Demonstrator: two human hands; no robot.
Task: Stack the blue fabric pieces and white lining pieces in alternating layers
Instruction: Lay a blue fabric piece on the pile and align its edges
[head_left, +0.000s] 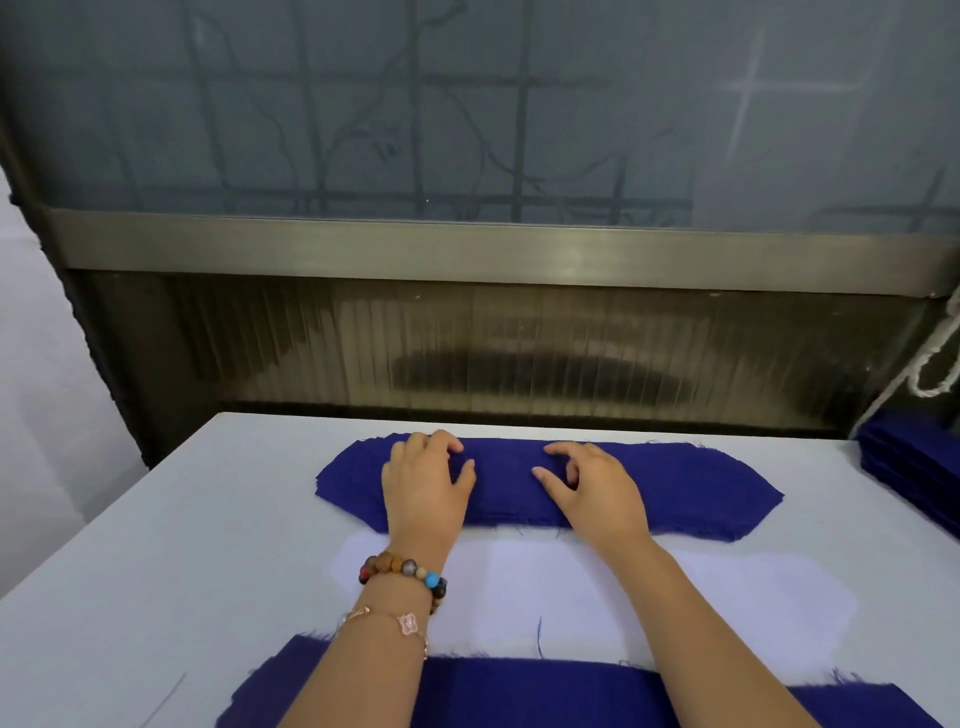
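Note:
A stack of blue fabric pieces (691, 488) lies across the far part of the white table (156, 545). My left hand (426, 493) rests on its left half, fingers curled over the far edge of the top piece. My right hand (592, 493) sits on the middle of the stack with bent fingers, fingertips touching the cloth and thumb spread apart. No cloth is lifted. Nearer to me lies a white lining piece (727, 603), and at the front edge another blue fabric piece (519, 696), partly under my forearms.
A second pile of blue pieces (914, 462) sits at the table's right edge. A ribbed glass panel and metal rail (493, 249) stand right behind the table. A white cord (930, 364) hangs at the right. A loose blue thread (539, 634) lies on the lining.

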